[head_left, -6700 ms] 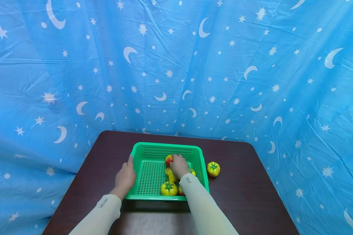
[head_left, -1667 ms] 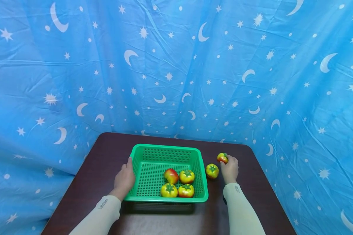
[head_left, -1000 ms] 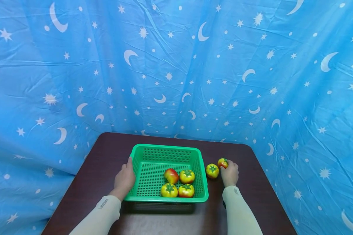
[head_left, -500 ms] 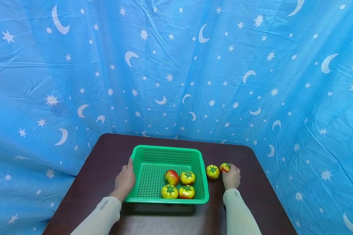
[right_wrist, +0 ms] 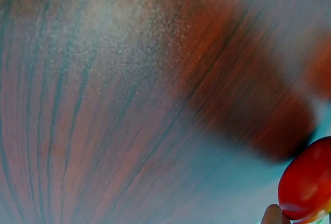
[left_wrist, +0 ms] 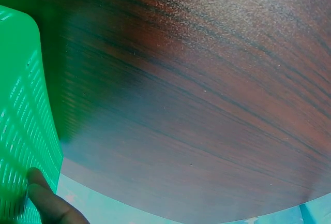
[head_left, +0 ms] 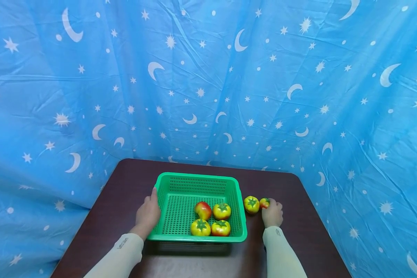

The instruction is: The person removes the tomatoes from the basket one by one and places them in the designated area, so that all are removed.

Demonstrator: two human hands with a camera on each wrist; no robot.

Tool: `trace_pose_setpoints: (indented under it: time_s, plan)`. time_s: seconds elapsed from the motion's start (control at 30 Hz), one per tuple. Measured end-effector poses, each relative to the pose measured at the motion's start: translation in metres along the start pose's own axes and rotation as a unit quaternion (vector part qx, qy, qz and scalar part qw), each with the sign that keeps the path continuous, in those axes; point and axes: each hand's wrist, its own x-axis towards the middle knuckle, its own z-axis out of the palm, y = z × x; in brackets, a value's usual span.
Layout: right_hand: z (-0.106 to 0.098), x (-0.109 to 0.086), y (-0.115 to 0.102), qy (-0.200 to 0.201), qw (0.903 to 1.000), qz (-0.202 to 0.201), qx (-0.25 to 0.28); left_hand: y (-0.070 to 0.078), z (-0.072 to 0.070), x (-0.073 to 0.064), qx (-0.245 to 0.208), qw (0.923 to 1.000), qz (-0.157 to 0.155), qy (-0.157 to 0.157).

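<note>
On the table's right side my right hand (head_left: 272, 213) holds a red and yellow tomato (head_left: 264, 203) with a green leafy top. This tomato sits just right of another yellow tomato (head_left: 251, 204). In the right wrist view, the held tomato (right_wrist: 307, 180) shows its red underside beside a fingertip (right_wrist: 274, 215). My left hand (head_left: 148, 211) grips the left side of a green plastic basket (head_left: 198, 238). Left wrist view: fingers (left_wrist: 49, 203) lie against the basket's slotted outer wall (left_wrist: 36, 110). Inside are three leafy-topped tomatoes (head_left: 200, 227) and a red-yellow rounded fruit (head_left: 203, 211), its top hidden.
The dark brown table (head_left: 298, 239) has rounded far corners. A blue curtain (head_left: 208, 96) with white moons and stars hangs behind it and along both sides. The basket stands at the table's middle, its fruits gathered in the right half.
My right hand has gone from inside the basket to the table on the right, carrying a tomato. Lately it has drawn the tomato nearer, beside the other one. My left hand stays at the basket.
</note>
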Motion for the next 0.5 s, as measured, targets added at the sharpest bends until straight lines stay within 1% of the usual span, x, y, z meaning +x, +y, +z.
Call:
trace_pose_setpoints:
  time_s: [0.17,0.37,0.5]
  plan:
    - [-0.0002,-0.0023,0.0038,0.000,1.0000,-0.002,-0.008,-0.0001,0.0018,-0.0023,0.003,1.0000,0.000,0.000]
    - [0.0004,-0.0009,0.0048,0.002,0.9999,-0.006,-0.014,-0.0001,0.0013,0.0002,0.009,0.9999,0.009,0.010]
    - [0.0007,-0.0017,0.0041,0.003,0.9995,-0.017,-0.025,-0.0007,0.0005,0.0011,0.013,0.9998,0.010,0.012]
